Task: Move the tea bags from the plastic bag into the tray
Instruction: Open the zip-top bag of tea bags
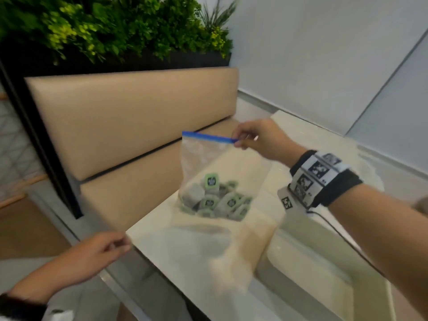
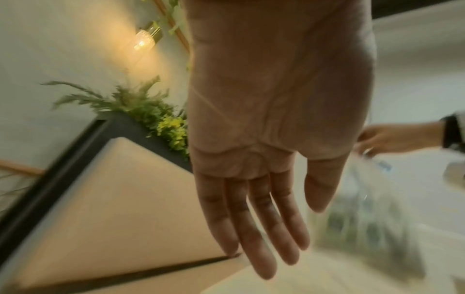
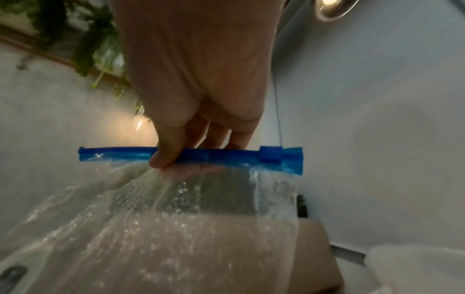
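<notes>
A clear plastic bag point(image 1: 208, 163) with a blue zip strip point(image 1: 208, 136) hangs upright over the pale table point(image 1: 176, 251). Several green-labelled tea bags point(image 1: 215, 200) lie heaped in its bottom. My right hand point(image 1: 239, 142) pinches the right part of the strip; the right wrist view shows the thumb on the zip strip point(image 3: 120, 155), left of the slider point(image 3: 270, 154). My left hand point(image 1: 122, 244) hovers at the table's left edge, away from the bag, and holds nothing. In the left wrist view its fingers point(image 2: 264, 228) are straight. The cream tray point(image 1: 312, 269) sits low and right of the bag.
A beige padded bench point(image 1: 129, 117) stands behind and left of the table. Above it runs a dark planter with green plants point(image 1: 115, 28). A pale wall point(image 1: 324, 54) closes the right side. A cable point(image 1: 342, 235) trails from my right wrist over the tray.
</notes>
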`<move>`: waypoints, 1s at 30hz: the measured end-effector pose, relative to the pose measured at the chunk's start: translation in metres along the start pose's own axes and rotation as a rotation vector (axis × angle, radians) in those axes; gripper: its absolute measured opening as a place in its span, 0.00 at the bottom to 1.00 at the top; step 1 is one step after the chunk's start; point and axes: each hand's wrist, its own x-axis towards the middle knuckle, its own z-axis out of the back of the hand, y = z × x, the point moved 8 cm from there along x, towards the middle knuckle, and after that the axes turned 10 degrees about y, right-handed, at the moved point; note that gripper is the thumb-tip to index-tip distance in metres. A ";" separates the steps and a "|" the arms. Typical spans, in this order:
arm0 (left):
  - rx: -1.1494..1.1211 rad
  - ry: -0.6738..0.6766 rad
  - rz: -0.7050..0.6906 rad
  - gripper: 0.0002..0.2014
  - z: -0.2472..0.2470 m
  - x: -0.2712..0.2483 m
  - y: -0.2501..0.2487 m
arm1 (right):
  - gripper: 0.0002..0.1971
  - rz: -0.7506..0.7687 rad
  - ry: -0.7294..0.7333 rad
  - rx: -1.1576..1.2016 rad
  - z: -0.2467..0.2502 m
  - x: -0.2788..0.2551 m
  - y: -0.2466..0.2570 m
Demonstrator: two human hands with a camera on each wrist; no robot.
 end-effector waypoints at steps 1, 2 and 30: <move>0.003 -0.015 -0.065 0.03 0.004 0.001 -0.022 | 0.06 0.014 0.040 -0.026 -0.021 0.002 0.004; -0.006 -0.037 -0.116 0.05 0.008 0.002 -0.046 | 0.06 0.020 0.070 -0.045 -0.039 0.003 0.006; 0.477 -0.330 -0.308 0.10 0.002 0.166 -0.276 | 0.17 -0.293 -0.154 0.427 -0.043 -0.058 -0.076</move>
